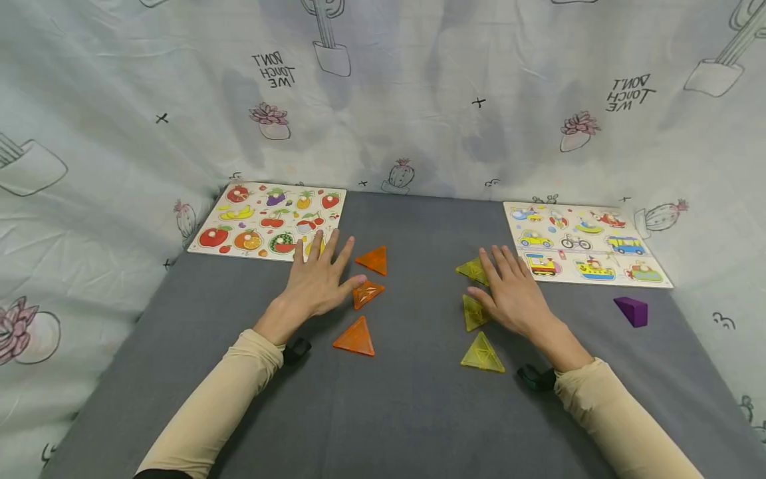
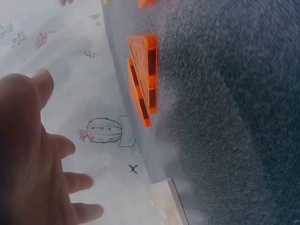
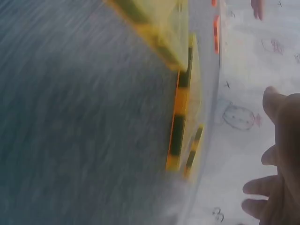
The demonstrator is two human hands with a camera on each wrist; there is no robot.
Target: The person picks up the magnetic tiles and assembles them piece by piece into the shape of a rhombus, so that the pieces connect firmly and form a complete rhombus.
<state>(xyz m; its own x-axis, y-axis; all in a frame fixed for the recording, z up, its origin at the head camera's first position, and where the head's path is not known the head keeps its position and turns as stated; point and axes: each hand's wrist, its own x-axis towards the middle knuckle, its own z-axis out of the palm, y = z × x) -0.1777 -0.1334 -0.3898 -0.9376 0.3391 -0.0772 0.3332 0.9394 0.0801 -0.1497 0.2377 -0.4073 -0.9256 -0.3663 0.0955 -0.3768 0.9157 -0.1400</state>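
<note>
My left hand [image 1: 314, 283] hovers palm down with fingers spread, left of three orange triangular tiles: a far one [image 1: 374, 260], a middle one [image 1: 367, 293] partly behind the thumb in the head view, and a near one [image 1: 357, 337]. Opposite, my right hand [image 1: 513, 293] is held flat beside three yellow triangular tiles. It partly covers the far yellow tile [image 1: 471, 269] and the middle one [image 1: 473, 314]; the near one [image 1: 483, 354] shows whole. In the wrist views, both the left hand [image 2: 37, 164] and the right hand [image 3: 286, 154] appear raised off the cloth, holding nothing.
A fruit puzzle board [image 1: 263, 223] lies at the back left, a vehicle puzzle board [image 1: 583, 245] at the back right. A purple wedge block [image 1: 633, 311] sits near the right edge. Grey cloth [image 1: 413, 412] covers the table; a printed curtain [image 1: 419, 100] hangs behind it.
</note>
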